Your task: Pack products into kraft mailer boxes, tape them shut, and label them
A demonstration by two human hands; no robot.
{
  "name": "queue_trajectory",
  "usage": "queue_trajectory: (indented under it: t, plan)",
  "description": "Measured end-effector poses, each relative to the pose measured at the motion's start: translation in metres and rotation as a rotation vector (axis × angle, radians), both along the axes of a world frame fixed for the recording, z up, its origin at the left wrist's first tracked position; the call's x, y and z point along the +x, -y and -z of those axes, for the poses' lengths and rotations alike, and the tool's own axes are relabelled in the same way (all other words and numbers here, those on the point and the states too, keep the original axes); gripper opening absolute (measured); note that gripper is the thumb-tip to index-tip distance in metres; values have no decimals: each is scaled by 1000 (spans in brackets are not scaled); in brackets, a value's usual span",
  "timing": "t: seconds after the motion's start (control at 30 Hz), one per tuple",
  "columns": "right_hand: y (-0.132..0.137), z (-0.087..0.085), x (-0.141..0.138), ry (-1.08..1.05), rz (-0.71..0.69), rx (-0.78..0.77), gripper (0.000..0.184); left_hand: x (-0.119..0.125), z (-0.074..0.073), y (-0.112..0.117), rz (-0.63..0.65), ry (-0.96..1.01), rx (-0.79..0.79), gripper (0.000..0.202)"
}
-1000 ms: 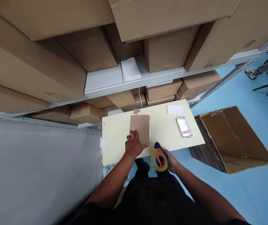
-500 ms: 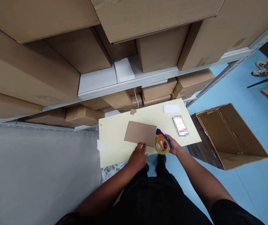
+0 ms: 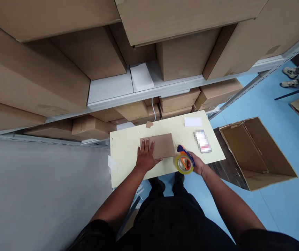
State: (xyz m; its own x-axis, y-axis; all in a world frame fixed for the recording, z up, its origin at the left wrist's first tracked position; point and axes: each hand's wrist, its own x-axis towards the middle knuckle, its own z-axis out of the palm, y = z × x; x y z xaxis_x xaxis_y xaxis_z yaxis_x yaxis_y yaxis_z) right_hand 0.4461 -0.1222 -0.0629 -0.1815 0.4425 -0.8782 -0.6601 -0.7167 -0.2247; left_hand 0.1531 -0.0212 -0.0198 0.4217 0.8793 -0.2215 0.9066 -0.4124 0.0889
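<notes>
A small flat cardboard box [image 3: 163, 145] lies on a pale yellow table [image 3: 128, 146]. My left hand [image 3: 145, 156] rests flat on the box's left end, fingers spread. My right hand [image 3: 198, 164] grips a tape dispenser [image 3: 184, 161] with a blue and orange frame and a yellowish roll, held just right of the box near the table's front edge.
A white card [image 3: 192, 122], a small packet [image 3: 202, 141] and a cardboard scrap [image 3: 149, 124] lie on the table. An open cardboard box [image 3: 256, 153] stands on the blue floor at right. Shelves stacked with cartons [image 3: 181, 55] rise behind. Another person's feet [image 3: 290, 75] show at far right.
The box was turned from upright to lengthwise across the table. My left hand moved from its near edge onto its top left. The tape dispenser shifted slightly right.
</notes>
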Motion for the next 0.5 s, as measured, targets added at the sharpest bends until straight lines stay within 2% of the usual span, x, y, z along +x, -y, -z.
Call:
queue_trajectory:
  t: [0.1,0.17,0.2,0.27,0.37,0.43,0.5]
  plan:
    - [54,8,-34,-80,149,4,46,11,-3,2,-56,7,1,114]
    - [70,12,-58,-166,216,17,48,19,-7,8,-87,13,-7,111]
    - [70,13,-68,-197,244,23,49,23,-9,14,-100,15,-14,110]
    - [55,13,-77,-231,284,37,49,28,-14,29,-108,18,-36,107]
    - [11,11,-63,-202,291,65,49,23,-22,51,-61,23,-82,107]
    - [-23,8,-40,-156,198,56,47,13,-26,56,-5,37,-110,105]
    - [-54,5,-17,-114,54,34,43,1,-28,48,71,59,-126,100]
